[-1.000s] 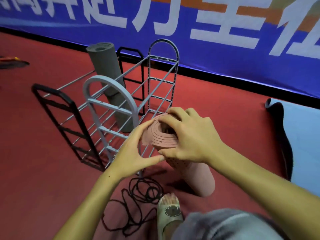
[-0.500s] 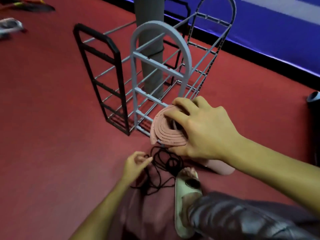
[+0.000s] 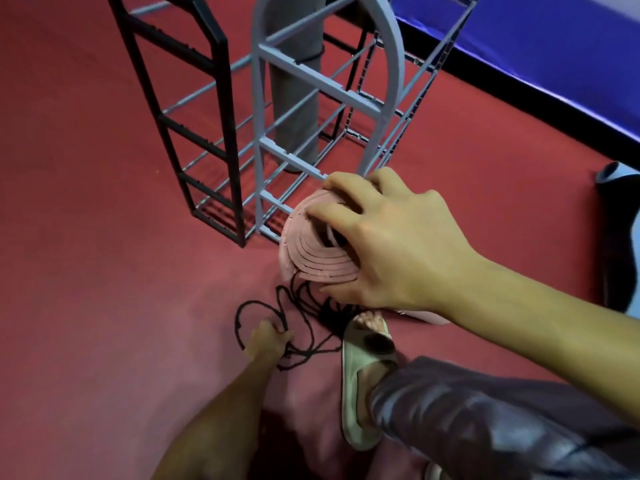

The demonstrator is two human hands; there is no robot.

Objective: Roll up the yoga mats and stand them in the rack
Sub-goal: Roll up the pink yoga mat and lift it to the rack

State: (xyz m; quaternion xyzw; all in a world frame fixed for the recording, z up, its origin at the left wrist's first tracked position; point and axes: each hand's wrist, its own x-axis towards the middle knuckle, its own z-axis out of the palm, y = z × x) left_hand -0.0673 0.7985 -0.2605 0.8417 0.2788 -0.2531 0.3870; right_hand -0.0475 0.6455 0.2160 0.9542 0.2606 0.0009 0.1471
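Dropping from the roll since the earlier frame, the left hand (image 3: 268, 339) is now pinching a loop of the black cord (image 3: 294, 317) on the red floor (image 3: 86, 271). The right hand (image 3: 384, 237) is clamping curled fingers over the top end of the pink mat (image 3: 311, 251), which is standing just beside the rack's (image 3: 325, 88) near corner. Soft foam, it is likely wanting to spring open; gripping around the coil seems safest. One grey mat (image 3: 294, 98) is already standing inside the rack; a third, blue, (image 3: 620, 237) is lying at the floor's right edge. One sandalled foot (image 3: 367, 368) is showing.
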